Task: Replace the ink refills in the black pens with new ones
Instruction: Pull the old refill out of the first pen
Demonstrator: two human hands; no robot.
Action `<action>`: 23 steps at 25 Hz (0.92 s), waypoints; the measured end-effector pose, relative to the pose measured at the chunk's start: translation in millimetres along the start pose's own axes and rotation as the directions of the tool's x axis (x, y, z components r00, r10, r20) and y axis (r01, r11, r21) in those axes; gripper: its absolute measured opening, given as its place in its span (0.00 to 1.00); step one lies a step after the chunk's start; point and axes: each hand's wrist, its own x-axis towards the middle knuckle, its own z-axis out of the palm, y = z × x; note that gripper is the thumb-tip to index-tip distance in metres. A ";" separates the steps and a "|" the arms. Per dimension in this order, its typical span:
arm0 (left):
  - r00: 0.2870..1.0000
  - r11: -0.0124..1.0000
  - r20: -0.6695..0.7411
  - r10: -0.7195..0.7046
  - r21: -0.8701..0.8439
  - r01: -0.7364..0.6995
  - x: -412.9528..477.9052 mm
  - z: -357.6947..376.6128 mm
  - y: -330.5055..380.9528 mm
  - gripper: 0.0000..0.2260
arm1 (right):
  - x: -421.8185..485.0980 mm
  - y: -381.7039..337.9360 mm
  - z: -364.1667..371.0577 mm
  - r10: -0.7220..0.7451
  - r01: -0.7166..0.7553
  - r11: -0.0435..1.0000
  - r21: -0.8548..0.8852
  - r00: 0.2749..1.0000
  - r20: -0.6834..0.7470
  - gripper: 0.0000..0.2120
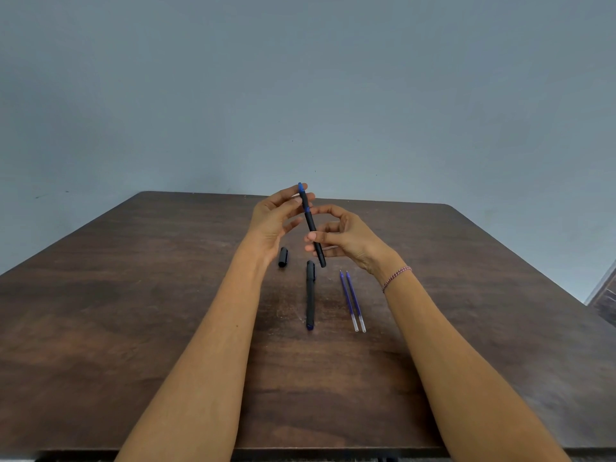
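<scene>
A black pen with a blue tip section is held tilted above the table, tip end up and away from me. My left hand pinches its blue upper end with fingertips. My right hand grips the black barrel lower down. The pen's black cap lies on the table under my left hand. A second black pen, capped, lies lengthwise in the middle. Two blue ink refills lie side by side to its right, touching the table only.
The brown wooden table has a far edge close to a grey wall. Its right corner is rounded, with another wooden surface beyond it. A braided bracelet sits on my right wrist.
</scene>
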 end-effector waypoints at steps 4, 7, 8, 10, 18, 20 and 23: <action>0.998 1.000 -0.058 0.016 0.018 -0.015 1.1 0.2 -0.8 0.10 | -0.5 -0.7 1.0 0.005 -0.005 1.000 0.010 1.000 0.006 0.19; 0.996 1.000 -0.092 0.024 0.021 -0.022 2.4 1.9 -2.3 0.10 | -1.1 -1.1 1.9 0.004 -0.004 1.000 0.012 1.000 0.015 0.19; 0.996 1.000 -0.092 0.021 0.005 -0.020 2.4 2.3 -2.4 0.09 | -1.1 -1.1 1.8 0.003 -0.003 1.000 0.014 1.000 0.015 0.19; 0.999 0.998 -0.052 0.008 -0.056 -0.011 2.4 2.5 -2.0 0.08 | -1.3 -1.1 1.3 0.002 -0.002 1.000 0.012 1.000 0.013 0.19; 0.998 0.993 -0.041 0.051 -0.102 -0.055 0.1 1.0 -1.3 0.03 | -2.3 -1.8 3.3 0.007 -0.007 1.000 0.012 1.000 0.023 0.18; 0.995 0.995 -0.076 0.057 -0.076 -0.063 -0.7 1.5 -0.6 0.03 | -2.5 -2.1 4.6 0.012 -0.012 1.000 0.005 0.999 0.036 0.18; 0.995 0.995 -0.091 0.048 -0.086 -0.056 -1.4 3.4 0.4 0.03 | -2.3 -2.0 4.0 0.012 -0.012 1.000 -0.005 0.999 0.039 0.18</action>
